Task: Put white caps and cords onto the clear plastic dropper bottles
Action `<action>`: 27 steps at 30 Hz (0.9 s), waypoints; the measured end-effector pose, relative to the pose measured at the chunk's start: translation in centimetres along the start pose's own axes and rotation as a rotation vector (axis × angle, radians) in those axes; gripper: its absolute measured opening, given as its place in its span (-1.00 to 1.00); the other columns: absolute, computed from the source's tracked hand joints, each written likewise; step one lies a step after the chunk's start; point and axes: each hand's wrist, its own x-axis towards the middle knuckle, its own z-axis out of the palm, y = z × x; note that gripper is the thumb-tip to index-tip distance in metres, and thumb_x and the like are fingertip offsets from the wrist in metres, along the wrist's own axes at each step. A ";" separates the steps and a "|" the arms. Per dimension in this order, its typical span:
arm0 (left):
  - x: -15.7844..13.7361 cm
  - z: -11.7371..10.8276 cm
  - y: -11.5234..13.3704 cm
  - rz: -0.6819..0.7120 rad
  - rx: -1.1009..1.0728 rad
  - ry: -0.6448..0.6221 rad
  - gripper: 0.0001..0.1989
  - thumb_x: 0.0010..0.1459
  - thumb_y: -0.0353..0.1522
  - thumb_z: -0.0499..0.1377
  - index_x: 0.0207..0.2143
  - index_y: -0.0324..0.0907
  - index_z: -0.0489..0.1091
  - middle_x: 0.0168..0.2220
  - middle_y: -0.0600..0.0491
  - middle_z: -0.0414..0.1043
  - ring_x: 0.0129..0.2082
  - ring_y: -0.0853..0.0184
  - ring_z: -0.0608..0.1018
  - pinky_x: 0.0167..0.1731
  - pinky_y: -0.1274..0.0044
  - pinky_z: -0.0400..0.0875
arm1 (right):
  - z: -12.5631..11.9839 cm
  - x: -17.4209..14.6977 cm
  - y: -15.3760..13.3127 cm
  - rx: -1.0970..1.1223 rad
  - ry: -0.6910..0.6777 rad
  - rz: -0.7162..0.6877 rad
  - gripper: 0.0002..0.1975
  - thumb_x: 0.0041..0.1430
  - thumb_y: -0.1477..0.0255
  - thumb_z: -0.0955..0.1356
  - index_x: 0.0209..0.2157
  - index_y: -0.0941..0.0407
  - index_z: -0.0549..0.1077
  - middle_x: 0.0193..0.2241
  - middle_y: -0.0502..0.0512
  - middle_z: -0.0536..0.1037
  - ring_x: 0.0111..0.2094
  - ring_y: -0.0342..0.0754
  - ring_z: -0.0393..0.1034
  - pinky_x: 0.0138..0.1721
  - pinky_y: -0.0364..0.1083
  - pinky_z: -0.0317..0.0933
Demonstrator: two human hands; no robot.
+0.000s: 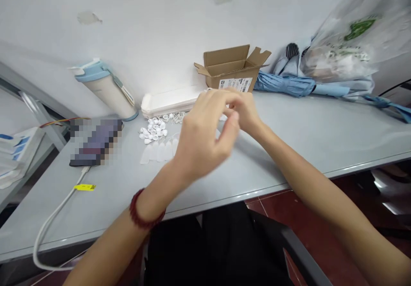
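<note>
My left hand [204, 134] is raised over the middle of the table, fingers curled and thumb bent inward. Right behind it is my right hand [245, 110], also curled, its fingertips largely covered by the left. A bit of something white shows between the two hands, too little to name. To the left of my hands lies a heap of small white cap-like pieces [154, 129]. Flat translucent white tabs [159, 152] lie side by side in a row nearer to me, partly hidden by my left hand. Small whitish loops [176, 117] lie in front of a long white stack [171, 102].
An open cardboard box [229, 70] stands against the wall. A tumbler [105, 91], a phone [98, 142] and its white cable [53, 215] are at the left. A folded blue umbrella [285, 84] and a plastic bag [353, 42] occupy the back right of the grey table [321, 136].
</note>
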 end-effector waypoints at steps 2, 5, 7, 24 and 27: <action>1.0 2.2 -3.9 -0.005 0.119 0.005 -0.74 0.13 -0.46 0.03 -0.10 -0.27 0.30 -0.12 -0.07 0.39 -0.05 0.19 0.43 -0.03 0.31 0.37 | -0.2 0.0 0.5 -0.057 0.021 0.008 -0.71 0.06 0.36 0.39 -0.17 0.17 0.43 -0.44 0.05 0.48 -0.38 -0.06 0.36 -0.27 -0.09 0.17; 1.4 4.8 -8.5 0.057 0.233 -0.051 -0.60 0.09 -0.44 0.08 0.00 -0.39 0.21 -0.02 -0.23 0.31 0.03 0.09 0.33 0.06 0.22 0.25 | -0.2 0.1 1.3 -0.137 -0.056 0.030 -0.69 -0.03 0.35 0.44 -0.22 0.19 0.46 -0.52 0.03 0.47 -0.47 -0.09 0.33 -0.36 -0.13 0.14; 0.8 5.6 -9.9 0.068 0.253 -0.076 -0.55 0.09 -0.42 0.09 0.05 -0.37 0.16 0.02 -0.24 0.27 0.07 0.07 0.28 0.07 0.18 0.22 | -0.1 0.0 1.5 -0.148 -0.120 0.043 -0.68 -0.05 0.35 0.45 -0.24 0.19 0.46 -0.54 0.02 0.47 -0.50 -0.11 0.31 -0.39 -0.14 0.12; -2.3 5.7 -8.1 0.051 0.418 0.051 -0.68 0.06 -0.43 0.19 -0.10 -0.26 0.28 -0.10 -0.19 0.36 -0.06 0.05 0.35 -0.12 0.23 0.35 | 1.1 -1.5 -1.7 -0.012 -0.170 0.213 -0.90 -0.01 0.40 0.35 -0.45 0.14 0.37 -0.60 -0.06 0.34 -0.57 -0.17 0.19 -0.50 -0.18 0.04; -2.3 5.8 -7.9 0.027 0.417 0.052 -0.67 0.05 -0.44 0.20 -0.10 -0.27 0.27 -0.13 -0.17 0.36 -0.08 0.06 0.36 -0.13 0.26 0.35 | 1.0 -1.5 -1.7 -0.013 -0.160 0.238 -0.87 -0.01 0.37 0.35 -0.45 0.13 0.34 -0.58 -0.05 0.35 -0.57 -0.16 0.19 -0.51 -0.17 0.05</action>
